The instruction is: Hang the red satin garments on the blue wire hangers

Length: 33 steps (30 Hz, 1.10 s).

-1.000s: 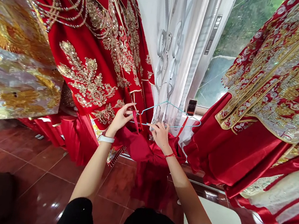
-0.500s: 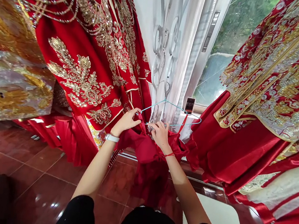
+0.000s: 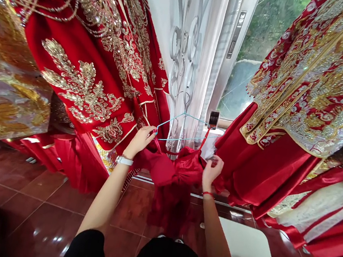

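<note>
A light blue clothes hanger [image 3: 185, 139] carries a red satin dress [image 3: 187, 163], whose thin strap runs up to the hanger's right side. My left hand [image 3: 140, 140] is closed around the hanger's left end, where the other strap sits, partly covered by my fingers. Beside the right edge of the dress's bodice, my right hand [image 3: 213, 171] is raised with its fingers curled into a pinch; what lies between the fingertips is hidden. Below the bodice, the dark red skirt hangs toward the floor.
A red gown with gold beading [image 3: 83, 89] hangs at left, and an embroidered red jacket [image 3: 312, 89] at right. Behind the hanger stand white scrollwork ironwork [image 3: 184, 40] and a window [image 3: 252, 63]. A small phone-like device [image 3: 213, 120] is by the hanger. A white stool [image 3: 246, 251] stands lower right.
My right hand has moved right, from the left strap area to the bodice's right edge, and its fingers have curled. My left hand stays at the hanger's left end.
</note>
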### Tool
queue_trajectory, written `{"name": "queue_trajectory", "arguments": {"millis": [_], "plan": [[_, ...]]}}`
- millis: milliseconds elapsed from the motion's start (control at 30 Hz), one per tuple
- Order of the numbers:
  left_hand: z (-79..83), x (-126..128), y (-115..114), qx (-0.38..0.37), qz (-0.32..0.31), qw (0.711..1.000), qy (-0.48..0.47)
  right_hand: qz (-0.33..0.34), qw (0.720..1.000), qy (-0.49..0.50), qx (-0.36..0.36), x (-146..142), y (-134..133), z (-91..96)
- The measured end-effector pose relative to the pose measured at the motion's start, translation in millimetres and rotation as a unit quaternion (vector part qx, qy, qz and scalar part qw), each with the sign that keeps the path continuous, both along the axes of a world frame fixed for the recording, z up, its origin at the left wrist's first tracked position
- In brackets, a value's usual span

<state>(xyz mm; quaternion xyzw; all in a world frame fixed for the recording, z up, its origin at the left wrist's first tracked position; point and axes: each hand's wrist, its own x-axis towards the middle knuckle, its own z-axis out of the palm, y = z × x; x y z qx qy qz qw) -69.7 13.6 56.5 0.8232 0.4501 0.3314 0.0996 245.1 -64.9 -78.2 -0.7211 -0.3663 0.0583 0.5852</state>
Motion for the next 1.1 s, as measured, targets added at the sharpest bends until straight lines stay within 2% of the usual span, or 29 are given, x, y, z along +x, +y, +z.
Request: {"name": "queue_trajectory", "arguments": {"millis": [33, 67, 133, 200, 300, 400, 500, 600, 667, 733, 800, 867, 933, 1033, 1100], "plan": [[0.5, -0.1, 0.4, -0.002, -0.004, 1.000, 0.004, -0.006, 0.993, 0.015, -0.117, 14.3, -1.8, -10.4], [0.8, -0.1, 0.7, -0.003, -0.008, 1.000, 0.006, 0.019, 0.976, 0.028, -0.215, 26.4, -3.1, -19.4], [0.7, 0.1, 0.9, -0.001, -0.012, 1.000, 0.010, 0.067, 0.948, 0.045, -0.308, 42.9, -5.0, -32.5], [-0.2, 0.2, 0.5, 0.005, -0.011, 1.000, 0.013, 0.093, 0.938, 0.056, -0.329, 51.3, -6.6, -38.8], [-1.9, -0.1, -0.8, 0.020, -0.002, 1.000, 0.019, 0.089, 0.938, 0.063, -0.330, 60.7, -9.5, -37.0], [-3.7, 0.0, -1.2, 0.030, 0.008, 0.999, 0.025, 0.067, 0.952, 0.071, -0.290, 75.8, -11.6, -25.3], [-7.7, 2.1, -1.2, 0.043, 0.022, 0.998, 0.033, 0.079, 0.970, 0.093, -0.211, 90.9, -11.9, -7.8], [-13.2, 10.3, -5.8, 0.091, 0.107, 0.990, 0.010, 0.118, 0.976, 0.139, -0.115, 96.8, -14.8, 11.9], [-14.7, 23.0, -13.1, 0.144, 0.181, 0.972, -0.034, 0.167, 0.966, 0.198, -0.026, 94.9, -20.8, 25.3], [-11.8, 44.1, -22.4, 0.192, 0.200, 0.959, -0.065, 0.220, 0.941, 0.253, 0.046, 89.8, -29.6, 38.0], [-3.5, 73.9, -30.1, 0.222, 0.144, 0.963, -0.051, 0.246, 0.926, 0.279, 0.070, 82.7, -38.7, 49.3], [8.7, 109.2, -32.6, 0.234, 0.043, 0.971, 0.009, 0.246, 0.922, 0.289, 0.079, 75.0, -46.0, 57.7], [21.3, 143.9, -28.7, 0.238, -0.034, 0.967, 0.081, 0.237, 0.919, 0.300, 0.093, 68.6, -51.5, 62.2], [33.4, 180.6, -15.8, 0.235, -0.092, 0.953, 0.165, 0.230, 0.910, 0.326, 0.110, 65.5, -59.0, 62.3], [34.7, 190.5, -8.5, 0.237, -0.100, 0.947, 0.194, 0.224, 0.905, 0.343, 0.117, 68.3, -63.8, 61.2]]}}
